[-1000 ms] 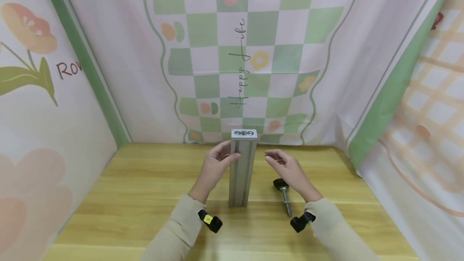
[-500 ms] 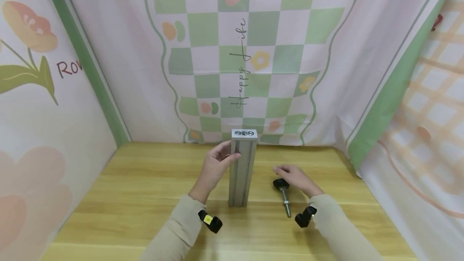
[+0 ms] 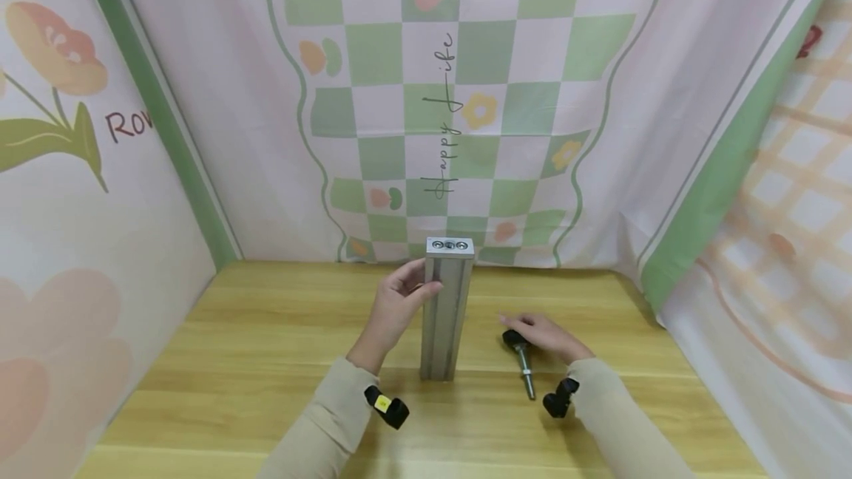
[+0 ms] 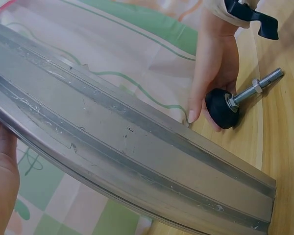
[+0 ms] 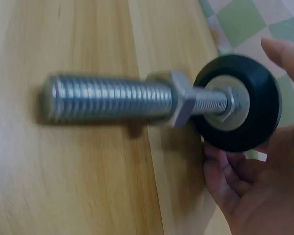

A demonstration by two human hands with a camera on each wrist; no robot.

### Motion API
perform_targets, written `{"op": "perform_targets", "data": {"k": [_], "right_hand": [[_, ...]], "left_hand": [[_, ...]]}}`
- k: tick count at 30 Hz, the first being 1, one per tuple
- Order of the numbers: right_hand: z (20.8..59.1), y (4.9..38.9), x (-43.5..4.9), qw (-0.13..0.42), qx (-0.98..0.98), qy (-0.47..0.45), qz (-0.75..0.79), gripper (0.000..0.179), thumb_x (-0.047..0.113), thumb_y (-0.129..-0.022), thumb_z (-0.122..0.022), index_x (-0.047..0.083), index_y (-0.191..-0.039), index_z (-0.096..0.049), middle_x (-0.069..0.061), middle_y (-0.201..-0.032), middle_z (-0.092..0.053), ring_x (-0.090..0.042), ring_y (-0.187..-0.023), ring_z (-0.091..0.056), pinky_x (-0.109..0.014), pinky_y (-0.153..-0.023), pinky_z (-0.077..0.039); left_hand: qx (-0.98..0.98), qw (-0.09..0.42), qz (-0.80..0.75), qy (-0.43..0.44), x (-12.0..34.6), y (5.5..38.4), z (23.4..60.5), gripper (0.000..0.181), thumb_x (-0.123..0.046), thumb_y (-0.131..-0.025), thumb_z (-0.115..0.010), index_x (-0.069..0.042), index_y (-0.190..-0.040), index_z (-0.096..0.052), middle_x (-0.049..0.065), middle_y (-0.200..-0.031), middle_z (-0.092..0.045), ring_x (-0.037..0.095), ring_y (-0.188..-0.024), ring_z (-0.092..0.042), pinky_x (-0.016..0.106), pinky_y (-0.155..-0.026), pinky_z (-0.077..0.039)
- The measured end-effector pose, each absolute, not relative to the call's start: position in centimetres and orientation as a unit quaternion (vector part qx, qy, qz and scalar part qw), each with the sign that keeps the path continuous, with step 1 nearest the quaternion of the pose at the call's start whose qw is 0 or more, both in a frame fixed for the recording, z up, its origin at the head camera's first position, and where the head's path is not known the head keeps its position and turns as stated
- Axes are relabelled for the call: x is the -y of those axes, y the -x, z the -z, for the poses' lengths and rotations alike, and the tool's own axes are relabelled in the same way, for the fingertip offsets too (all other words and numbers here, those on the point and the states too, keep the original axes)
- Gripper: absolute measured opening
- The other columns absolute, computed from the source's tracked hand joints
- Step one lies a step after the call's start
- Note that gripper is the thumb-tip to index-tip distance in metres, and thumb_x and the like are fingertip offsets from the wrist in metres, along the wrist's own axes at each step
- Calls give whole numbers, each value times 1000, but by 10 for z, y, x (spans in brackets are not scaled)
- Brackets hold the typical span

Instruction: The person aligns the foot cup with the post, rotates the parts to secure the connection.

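Note:
An aluminium profile [image 3: 444, 316] stands upright on the wooden table, its end face with round holes at the top. My left hand [image 3: 394, 309] grips its upper left side, thumb across the front and fingers behind. Right of the profile lies a levelling foot [image 5: 240, 103] with a black round base, a threaded stud and a hex nut [image 5: 181, 98]. My right hand [image 3: 542, 335] is at the black base. In the right wrist view its fingers reach behind the base, while the thumb stands apart from it. The stud points toward the table's near side.
The wooden table [image 3: 279, 361] reaches back to a hanging cloth [image 3: 373, 109] with green checks. Cloth walls also close off the left and right sides. A small black wrist camera [image 3: 389, 406] sits on the left sleeve, another camera [image 3: 560, 398] on the right one.
My right hand has come down from beside the profile's upper part to the levelling foot's black base. The foot has shifted only slightly. My left hand and the profile have stayed in place.

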State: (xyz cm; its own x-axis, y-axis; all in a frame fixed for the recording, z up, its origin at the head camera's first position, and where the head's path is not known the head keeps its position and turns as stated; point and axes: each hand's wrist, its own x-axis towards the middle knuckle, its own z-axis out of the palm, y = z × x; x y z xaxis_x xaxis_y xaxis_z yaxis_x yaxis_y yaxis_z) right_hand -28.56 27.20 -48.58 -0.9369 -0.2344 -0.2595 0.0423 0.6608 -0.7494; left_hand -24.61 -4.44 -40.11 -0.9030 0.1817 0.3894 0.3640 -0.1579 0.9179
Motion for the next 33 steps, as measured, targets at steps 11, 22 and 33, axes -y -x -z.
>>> {"op": "perform_targets", "data": {"k": [11, 22, 33], "right_hand": [[489, 286, -278, 193, -884, 90, 415, 52, 49, -95, -65, 2, -118, -62, -7, -109, -62, -22, -101, -57, -40, -89, -49], [493, 288, -282, 199, -881, 99, 418, 51, 50, -96, -63, 8, -125, -67, -9, -123, -63, -29, -117, -55, -54, -103, -43], [497, 290, -286, 195, -873, 109, 434, 45, 48, -100, -58, 11, -122, -71, -9, -126, -63, -31, -122, -53, -57, -108, -37]], "left_hand": [[646, 60, 730, 216, 44, 245, 401, 43, -18, -93, -75, -3, -131, -63, 8, -109, -68, 18, -100, -64, 26, -84, -57], [643, 59, 731, 220, 45, 246, 402, 43, -18, -93, -75, -4, -131, -63, 8, -110, -68, 18, -102, -64, 27, -85, -57], [644, 60, 732, 215, 45, 246, 403, 42, -16, -93, -75, -3, -131, -63, 7, -108, -67, 17, -101, -63, 27, -87, -56]]}}
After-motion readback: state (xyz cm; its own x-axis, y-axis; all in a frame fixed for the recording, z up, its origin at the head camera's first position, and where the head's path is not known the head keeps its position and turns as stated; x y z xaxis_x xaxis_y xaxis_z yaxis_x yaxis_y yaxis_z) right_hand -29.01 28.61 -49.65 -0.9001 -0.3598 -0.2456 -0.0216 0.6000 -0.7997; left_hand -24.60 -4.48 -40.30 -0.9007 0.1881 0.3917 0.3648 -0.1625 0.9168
